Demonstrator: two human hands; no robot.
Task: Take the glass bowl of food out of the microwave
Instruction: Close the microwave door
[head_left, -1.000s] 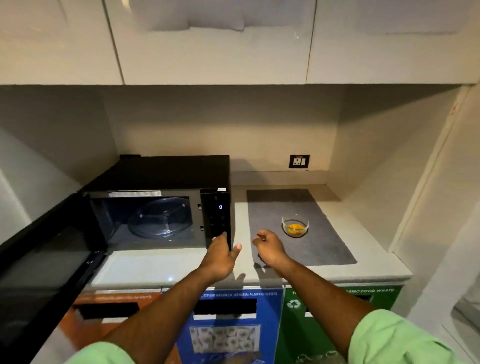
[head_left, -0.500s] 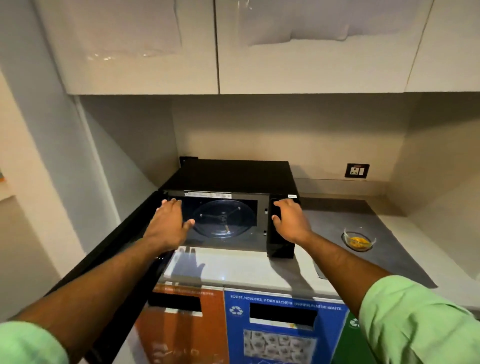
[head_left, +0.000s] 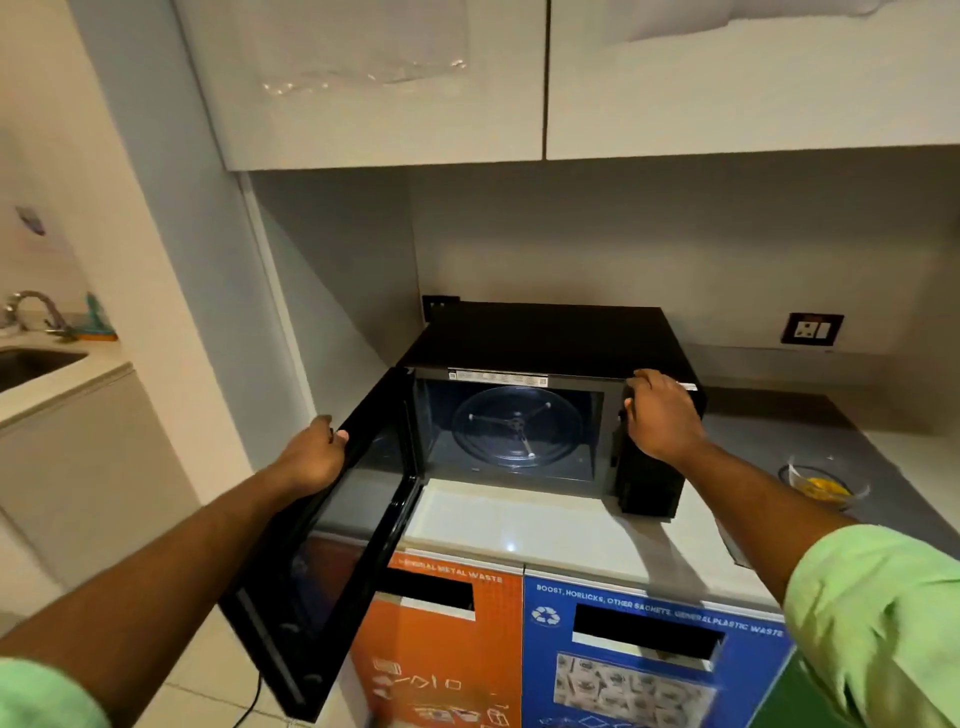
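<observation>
The black microwave (head_left: 550, 332) stands on the counter with its door (head_left: 332, 561) swung out toward me on the left. Inside, only the bare glass turntable (head_left: 517, 427) shows. The glass bowl of yellow food (head_left: 823, 484) sits on the grey mat (head_left: 779, 431) to the right of the microwave, apart from both hands. My left hand (head_left: 311, 457) grips the outer top edge of the door. My right hand (head_left: 662, 415) rests with curled fingers on the top right front corner of the microwave, over the control panel.
White wall cabinets (head_left: 363, 83) hang low above the microwave. A wall socket (head_left: 811, 329) is behind the mat. Orange (head_left: 441, 644) and blue (head_left: 644, 665) waste bins stand under the counter. A sink with a tap (head_left: 31, 332) is at far left.
My left hand moved from the microwave's opening to the door's edge. My right hand slid up the control panel to the top corner. My view turned left, so the bowl sits nearer the right edge.
</observation>
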